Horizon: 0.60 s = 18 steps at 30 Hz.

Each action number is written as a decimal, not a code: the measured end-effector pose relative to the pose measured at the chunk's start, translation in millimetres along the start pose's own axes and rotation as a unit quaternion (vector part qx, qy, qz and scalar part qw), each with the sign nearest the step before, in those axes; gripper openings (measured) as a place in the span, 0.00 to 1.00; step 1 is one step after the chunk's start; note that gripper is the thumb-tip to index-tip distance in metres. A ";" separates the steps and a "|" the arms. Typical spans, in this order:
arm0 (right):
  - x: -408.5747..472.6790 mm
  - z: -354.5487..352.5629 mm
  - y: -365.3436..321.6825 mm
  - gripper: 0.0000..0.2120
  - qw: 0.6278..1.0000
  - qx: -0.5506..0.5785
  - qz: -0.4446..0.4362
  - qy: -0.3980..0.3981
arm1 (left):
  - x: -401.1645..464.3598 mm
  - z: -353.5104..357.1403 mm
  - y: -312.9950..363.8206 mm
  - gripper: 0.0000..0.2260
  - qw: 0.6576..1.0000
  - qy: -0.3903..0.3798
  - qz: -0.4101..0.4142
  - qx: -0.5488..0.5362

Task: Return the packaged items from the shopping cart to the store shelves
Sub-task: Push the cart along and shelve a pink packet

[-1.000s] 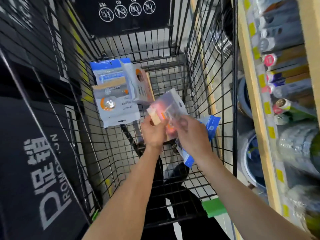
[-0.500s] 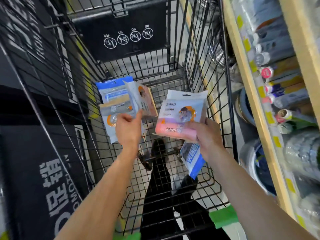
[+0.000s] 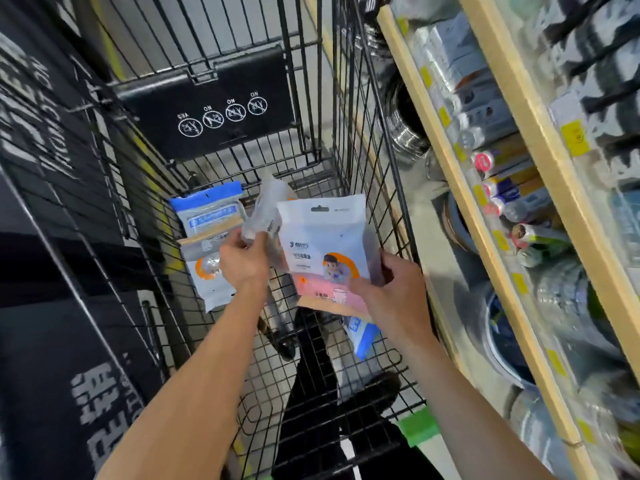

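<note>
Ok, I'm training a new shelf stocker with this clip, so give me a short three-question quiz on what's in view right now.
1. True or false: the right hand holds the white-and-pink packet.
2. What does the left hand grip: A) a small pale packet, B) a bottle, C) nothing?
3. On which side of the cart is the shelf?

Key: 1 true; 2 A; 3 the person's right.

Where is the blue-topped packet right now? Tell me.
In the head view, the blue-topped packet lies in the cart, left of centre, just beyond the left hand.
</note>
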State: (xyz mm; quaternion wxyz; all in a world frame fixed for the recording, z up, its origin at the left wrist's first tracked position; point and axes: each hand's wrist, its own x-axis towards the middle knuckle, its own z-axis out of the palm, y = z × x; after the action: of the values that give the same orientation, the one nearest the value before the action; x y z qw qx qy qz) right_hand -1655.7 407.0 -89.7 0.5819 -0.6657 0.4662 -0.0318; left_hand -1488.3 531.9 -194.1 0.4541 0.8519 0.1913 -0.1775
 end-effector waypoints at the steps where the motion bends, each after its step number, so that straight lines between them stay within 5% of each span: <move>1: -3.0 -1.9 -4.6 0.18 1.000 0.008 -0.008 -0.004 | -7.5 -8.7 10.7 0.14 1.000 -0.009 0.027 -0.010; 3: -7.7 -4.1 -14.8 0.14 0.999 0.027 -0.027 -0.031 | -18.2 -26.9 30.0 0.16 0.995 -0.037 0.083 -0.045; 6: -24.0 -15.6 -37.3 0.31 0.993 0.073 -0.073 -0.058 | -40.2 -54.9 70.1 0.11 0.972 -0.124 0.190 -0.066; 11: -60.0 -63.8 -77.4 0.20 0.988 0.109 -0.109 -0.019 | -88.7 -89.5 161.0 0.14 0.939 -0.183 0.285 -0.067; 15: -100.7 -107.2 -81.4 0.29 0.980 0.145 -0.113 0.074 | -157.0 -87.9 208.2 0.12 0.907 -0.263 0.309 -0.111; 18: -136.6 -154.4 -74.5 0.15 0.965 0.214 -0.111 0.100 | -220.1 -71.0 236.9 0.15 0.875 -0.334 0.328 -0.121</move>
State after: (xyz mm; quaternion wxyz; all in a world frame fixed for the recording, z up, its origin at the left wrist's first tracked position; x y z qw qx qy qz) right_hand -1779.4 373.5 88.1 0.6536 -0.5667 0.4280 -0.2616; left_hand -1553.9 433.6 115.2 0.6229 0.6941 -0.2420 -0.2678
